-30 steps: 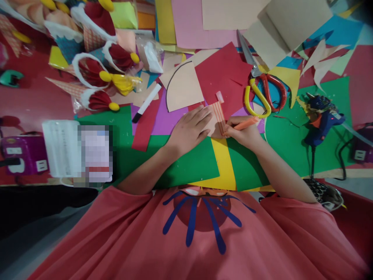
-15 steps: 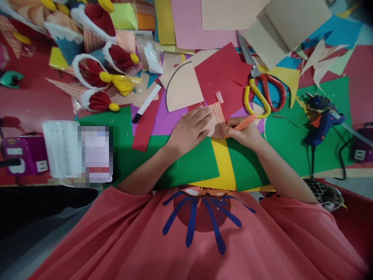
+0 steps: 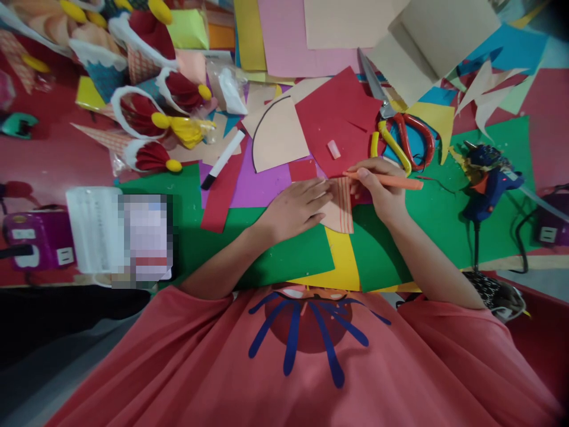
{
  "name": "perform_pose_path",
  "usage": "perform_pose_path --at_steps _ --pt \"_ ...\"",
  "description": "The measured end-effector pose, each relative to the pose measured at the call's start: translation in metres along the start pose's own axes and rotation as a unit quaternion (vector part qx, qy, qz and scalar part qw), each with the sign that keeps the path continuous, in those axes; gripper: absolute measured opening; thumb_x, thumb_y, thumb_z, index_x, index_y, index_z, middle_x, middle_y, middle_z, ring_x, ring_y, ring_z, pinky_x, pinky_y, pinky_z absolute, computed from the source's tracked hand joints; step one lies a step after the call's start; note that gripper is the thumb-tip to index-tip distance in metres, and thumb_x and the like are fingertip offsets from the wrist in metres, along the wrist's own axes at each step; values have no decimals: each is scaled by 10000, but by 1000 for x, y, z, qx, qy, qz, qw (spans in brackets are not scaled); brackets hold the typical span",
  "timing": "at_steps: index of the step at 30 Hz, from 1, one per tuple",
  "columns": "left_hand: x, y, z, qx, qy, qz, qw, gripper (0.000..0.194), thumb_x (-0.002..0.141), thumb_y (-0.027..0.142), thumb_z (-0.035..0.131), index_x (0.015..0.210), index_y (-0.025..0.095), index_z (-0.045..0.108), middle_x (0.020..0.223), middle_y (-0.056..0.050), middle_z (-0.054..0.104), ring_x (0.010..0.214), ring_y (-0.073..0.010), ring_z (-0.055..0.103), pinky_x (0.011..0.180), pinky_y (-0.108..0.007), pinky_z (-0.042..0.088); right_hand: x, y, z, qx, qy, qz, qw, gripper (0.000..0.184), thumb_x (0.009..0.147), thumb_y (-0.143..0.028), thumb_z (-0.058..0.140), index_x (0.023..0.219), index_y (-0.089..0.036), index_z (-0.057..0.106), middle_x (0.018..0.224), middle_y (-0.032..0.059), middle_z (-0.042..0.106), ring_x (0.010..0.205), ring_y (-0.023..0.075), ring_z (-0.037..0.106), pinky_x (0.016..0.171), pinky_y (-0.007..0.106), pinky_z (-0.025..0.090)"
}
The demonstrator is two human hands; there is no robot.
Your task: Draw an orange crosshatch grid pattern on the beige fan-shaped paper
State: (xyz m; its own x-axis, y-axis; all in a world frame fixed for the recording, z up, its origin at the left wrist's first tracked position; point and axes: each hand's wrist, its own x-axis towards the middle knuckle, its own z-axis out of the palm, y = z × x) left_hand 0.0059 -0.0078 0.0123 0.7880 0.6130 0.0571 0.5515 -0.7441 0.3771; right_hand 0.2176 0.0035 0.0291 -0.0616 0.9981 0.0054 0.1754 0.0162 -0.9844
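A beige paper piece (image 3: 341,207) with orange stripes lies in front of me on coloured sheets. My left hand (image 3: 296,207) rests flat on its left part, fingers stretched out, hiding some of it. My right hand (image 3: 380,188) grips an orange marker (image 3: 398,181), its tip at the paper's upper edge. Just above sits a small pinkish cap (image 3: 333,149) on the red paper (image 3: 340,115). A beige quarter-circle piece (image 3: 281,136) with a black curved edge lies beyond my left hand.
Large scissors (image 3: 402,139) and a blue glue gun (image 3: 491,184) lie to the right. A black-capped white marker (image 3: 223,159) is on the left. Ice-cream-like paper cones (image 3: 149,155) crowd the upper left. A blurred phone (image 3: 146,237) lies near the left edge of the green sheet (image 3: 284,252).
The striped paper has shifted slightly toward me and right. My right hand has moved up to its top edge, and the marker now tilts more to the right.
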Motion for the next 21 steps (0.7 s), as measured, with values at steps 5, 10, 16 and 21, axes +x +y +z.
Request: perform_pose_path --at_steps 5,10,16,21 --pt "0 3 -1 13 1 32 999 388 955 324 465 1289 135 523 1332 -133 550 1265 -275 472 1023 -433 428 1 2 2 -46 -9 10 999 226 834 -377 599 740 -180 659 591 -17 614 484 75 545 443 204 423" --pt "0 2 -3 18 11 42 999 345 946 305 482 1226 119 561 1293 -144 569 1222 -268 494 1013 -422 437 1 7 4 -100 -30 -30 994 160 832 -249 571 713 -173 647 645 1 647 588 101 592 515 224 438" --pt "1 2 -1 8 16 38 999 348 953 310 463 1229 117 552 1300 -145 565 1234 -265 488 1016 -432 435 1 5 5 -103 -37 -36 993 162 819 -225 563 686 -171 638 607 -7 630 559 101 579 507 229 421" --pt "0 1 -1 16 43 52 998 333 949 302 475 1200 104 568 1272 -142 587 1198 -261 522 986 -406 460 2 4 5 -126 -38 -45 990 176 817 -232 560 671 -169 635 601 -4 631 558 104 576 509 229 412"
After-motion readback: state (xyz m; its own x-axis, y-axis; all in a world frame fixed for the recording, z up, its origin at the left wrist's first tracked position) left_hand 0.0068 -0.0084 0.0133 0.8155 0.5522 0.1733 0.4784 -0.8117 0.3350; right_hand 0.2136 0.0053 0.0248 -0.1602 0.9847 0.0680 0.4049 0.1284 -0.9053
